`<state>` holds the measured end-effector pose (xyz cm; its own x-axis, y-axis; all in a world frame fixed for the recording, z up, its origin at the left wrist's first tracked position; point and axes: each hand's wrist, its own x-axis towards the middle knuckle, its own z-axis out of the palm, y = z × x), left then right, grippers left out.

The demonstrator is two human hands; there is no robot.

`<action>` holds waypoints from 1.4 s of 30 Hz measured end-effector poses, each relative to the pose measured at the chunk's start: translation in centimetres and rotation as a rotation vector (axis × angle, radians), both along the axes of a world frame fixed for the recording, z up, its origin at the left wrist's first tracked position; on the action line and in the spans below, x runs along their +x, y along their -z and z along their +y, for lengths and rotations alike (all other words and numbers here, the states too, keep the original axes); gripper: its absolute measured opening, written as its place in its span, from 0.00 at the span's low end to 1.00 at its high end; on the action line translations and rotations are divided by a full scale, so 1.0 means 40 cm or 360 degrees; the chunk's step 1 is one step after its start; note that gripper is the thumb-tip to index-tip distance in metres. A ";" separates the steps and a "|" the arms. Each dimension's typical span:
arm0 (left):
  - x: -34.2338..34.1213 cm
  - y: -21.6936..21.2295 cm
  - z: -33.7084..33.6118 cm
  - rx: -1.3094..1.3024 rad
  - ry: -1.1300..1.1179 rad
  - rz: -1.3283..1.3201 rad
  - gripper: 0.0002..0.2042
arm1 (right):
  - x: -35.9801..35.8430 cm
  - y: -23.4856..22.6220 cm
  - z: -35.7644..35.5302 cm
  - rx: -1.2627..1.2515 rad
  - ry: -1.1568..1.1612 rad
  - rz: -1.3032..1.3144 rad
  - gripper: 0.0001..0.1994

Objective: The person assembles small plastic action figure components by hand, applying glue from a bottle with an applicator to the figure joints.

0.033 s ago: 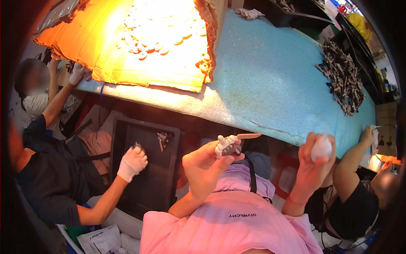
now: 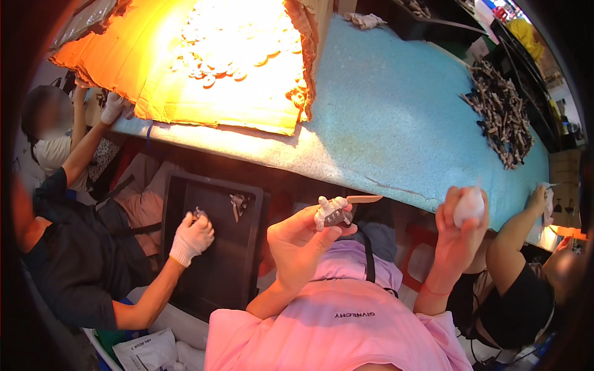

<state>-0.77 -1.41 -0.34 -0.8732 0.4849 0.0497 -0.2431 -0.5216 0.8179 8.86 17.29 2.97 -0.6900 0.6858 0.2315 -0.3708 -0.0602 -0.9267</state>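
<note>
We see the left hand (image 2: 303, 244) pinching a small figurine (image 2: 333, 212) (grey and white) while the right hand (image 2: 459, 232) closes round a white lump (image 2: 468, 207), below the worktop (image 2: 396, 123).

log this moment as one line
left hand: holds small figurine | right hand: grips white lump | blue table ahead

Blue foam-topped table (image 2: 396, 111) with cardboard sheet (image 2: 185, 80), dark parts (image 2: 501, 117).
</note>
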 end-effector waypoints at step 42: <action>-0.022 0.084 -0.196 0.0291 -0.0465 -0.0290 0.13 | -0.678 0.086 -0.180 0.3399 -0.0489 -0.1044 0.05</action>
<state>-1.66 -9.23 -3.70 -0.9756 0.2121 -0.0564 -0.1955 -0.7234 0.6621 -18.26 10.10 -0.47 -0.9580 -0.2862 0.0190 -0.2610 0.8974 0.3558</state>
